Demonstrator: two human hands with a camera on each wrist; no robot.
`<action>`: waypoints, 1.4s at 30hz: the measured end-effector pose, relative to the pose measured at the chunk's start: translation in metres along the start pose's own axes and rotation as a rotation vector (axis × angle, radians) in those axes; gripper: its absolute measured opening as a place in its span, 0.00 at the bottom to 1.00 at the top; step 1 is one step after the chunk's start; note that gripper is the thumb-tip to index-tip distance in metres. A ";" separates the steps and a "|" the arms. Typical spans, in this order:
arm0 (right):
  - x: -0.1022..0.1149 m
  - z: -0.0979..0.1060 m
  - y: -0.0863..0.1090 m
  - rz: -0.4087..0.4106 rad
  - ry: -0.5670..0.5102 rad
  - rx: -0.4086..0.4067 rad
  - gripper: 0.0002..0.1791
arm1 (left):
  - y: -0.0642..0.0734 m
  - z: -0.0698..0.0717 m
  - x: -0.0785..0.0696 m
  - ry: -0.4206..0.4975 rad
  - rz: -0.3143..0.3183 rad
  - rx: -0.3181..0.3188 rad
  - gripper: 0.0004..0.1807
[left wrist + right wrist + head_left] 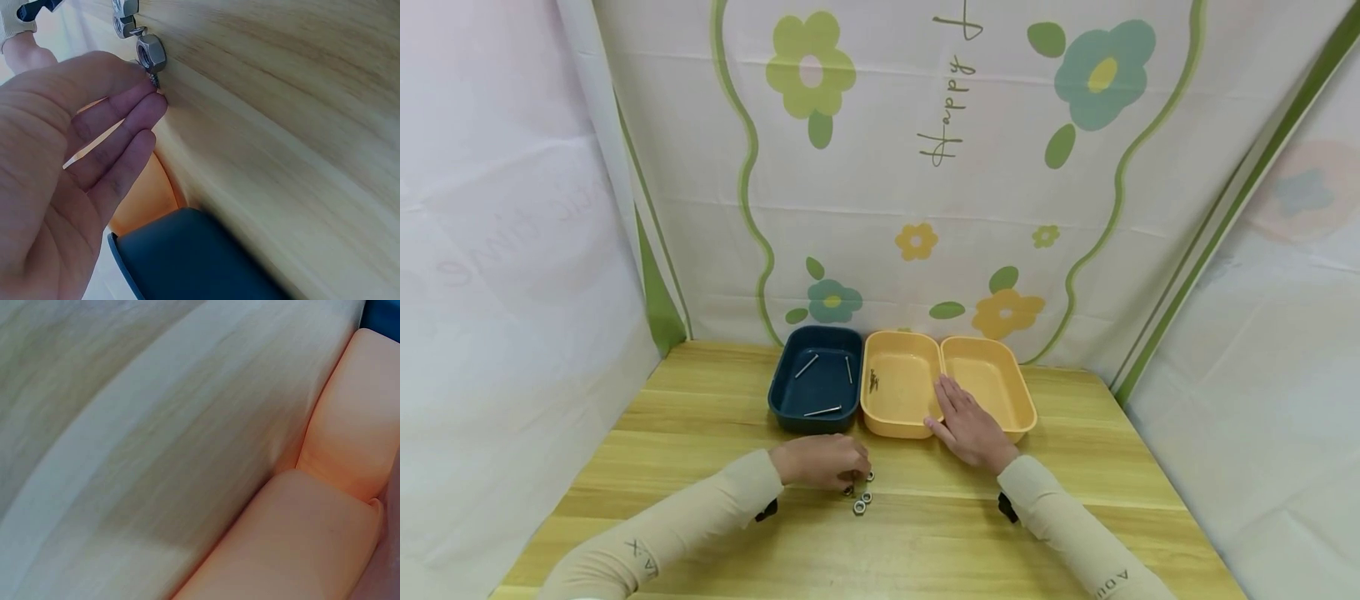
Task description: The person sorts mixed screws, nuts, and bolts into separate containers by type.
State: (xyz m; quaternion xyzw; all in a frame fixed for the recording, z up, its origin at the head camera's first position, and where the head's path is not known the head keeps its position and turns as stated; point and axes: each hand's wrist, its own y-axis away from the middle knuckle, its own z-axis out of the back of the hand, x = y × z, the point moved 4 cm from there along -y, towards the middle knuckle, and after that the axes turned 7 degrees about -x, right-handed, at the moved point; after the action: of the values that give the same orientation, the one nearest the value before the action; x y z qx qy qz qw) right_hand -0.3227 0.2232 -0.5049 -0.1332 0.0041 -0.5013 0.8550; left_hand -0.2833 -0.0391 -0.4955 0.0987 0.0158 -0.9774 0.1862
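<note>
My left hand [823, 461] reaches down to the table in front of the blue bin. Its thumb and fingertips pinch a small screw [154, 80], whose threaded end shows in the left wrist view. Right beside those fingertips lies a hex nut [151, 53], and more nuts [859, 507] are grouped close by on the wood. My right hand [968, 425], fingers straight, rests across the adjoining rims of the middle yellow bin [901, 429] and the right yellow bin [1026, 408]. Several small dark screws [873, 381] lie in the middle yellow bin.
The dark blue bin [778, 400] stands left of the yellow ones and holds long bolts [822, 411]. All three bins are side by side at the back of the wooden table [700, 433], before a flower-printed curtain [865, 192]. Cloth also hangs on both sides.
</note>
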 end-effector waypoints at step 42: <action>-0.002 -0.001 0.000 -0.018 0.004 0.027 0.44 | -0.003 0.016 0.004 0.050 0.043 -0.033 0.11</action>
State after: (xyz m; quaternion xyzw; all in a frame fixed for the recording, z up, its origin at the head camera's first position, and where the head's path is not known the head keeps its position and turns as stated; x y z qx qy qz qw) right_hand -0.3233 0.2246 -0.5060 -0.1208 -0.0019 -0.5091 0.8522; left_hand -0.2914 -0.0389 -0.4804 0.1203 0.0344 -0.9701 0.2082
